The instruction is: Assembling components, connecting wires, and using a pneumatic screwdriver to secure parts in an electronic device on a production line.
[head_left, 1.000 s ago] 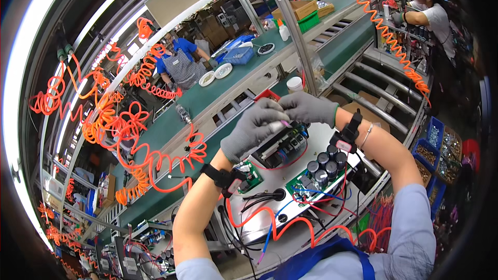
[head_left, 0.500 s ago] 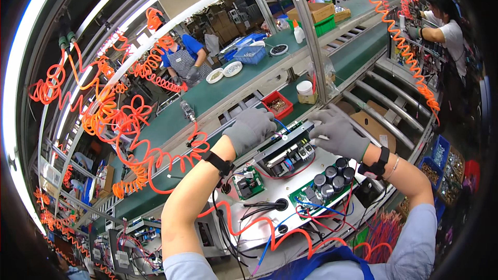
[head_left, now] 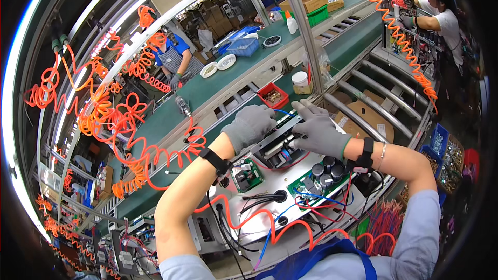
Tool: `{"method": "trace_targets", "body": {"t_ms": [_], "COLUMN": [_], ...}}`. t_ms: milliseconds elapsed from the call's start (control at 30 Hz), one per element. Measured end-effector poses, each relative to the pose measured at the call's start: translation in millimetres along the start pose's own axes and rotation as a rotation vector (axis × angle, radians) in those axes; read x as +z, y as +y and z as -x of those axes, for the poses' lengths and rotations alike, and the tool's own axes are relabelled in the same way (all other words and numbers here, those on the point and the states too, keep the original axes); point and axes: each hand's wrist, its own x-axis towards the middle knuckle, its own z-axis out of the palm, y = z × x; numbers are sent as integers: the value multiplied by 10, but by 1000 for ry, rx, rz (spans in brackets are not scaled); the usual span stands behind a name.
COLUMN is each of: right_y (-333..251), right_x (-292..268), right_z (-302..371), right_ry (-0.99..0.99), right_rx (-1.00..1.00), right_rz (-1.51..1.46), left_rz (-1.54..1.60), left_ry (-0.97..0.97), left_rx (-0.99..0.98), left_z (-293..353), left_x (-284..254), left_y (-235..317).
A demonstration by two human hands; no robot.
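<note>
A thin metal bracket (head_left: 275, 135) stands along the far side of a white metal panel (head_left: 265, 177). My gloved left hand (head_left: 251, 127) is curled at the bracket's left part, its fingertips hidden behind it; a blue wire (head_left: 283, 112) runs beside those fingers. At the right end my gloved right hand (head_left: 320, 130) lies over the bracket with fingers stretched and apart. Below the hands sits a dark module (head_left: 279, 154) with a red wire. On the panel are a small green circuit board (head_left: 246, 176) and a capacitor board (head_left: 322, 177) with several black cylinders.
A red bin of small metal parts (head_left: 272, 95) and a white-lidded tub (head_left: 300, 79) stand beyond my hands. Coiled orange air hoses (head_left: 119, 124) hang at left, with a pneumatic screwdriver (head_left: 182, 106). Metal rollers (head_left: 378, 93) lie to the right. Other people work across the line.
My right hand has moved left and down onto the bracket's end, partly covering the module. My left hand stays at the bracket. The whole view has shifted slightly.
</note>
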Motion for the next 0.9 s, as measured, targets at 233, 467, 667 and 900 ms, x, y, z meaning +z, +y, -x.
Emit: {"method": "trace_targets", "body": {"t_ms": [233, 467, 667, 900], "right_y": [-73, 103, 367, 436], "right_x": [174, -16, -113, -98], "right_z": [-160, 99, 89, 42], "right_ry": [-61, 35, 130, -124], "right_rx": [156, -106, -226, -125], "right_rz": [-69, 262, 403, 460], "left_rz": [198, 470, 477, 610], "left_ry": [-79, 261, 261, 259], "left_rx": [-148, -157, -248, -243], "left_z": [-52, 123, 313, 1057], "left_x": [6, 59, -73, -683], "left_y": [155, 284, 462, 1071]}}
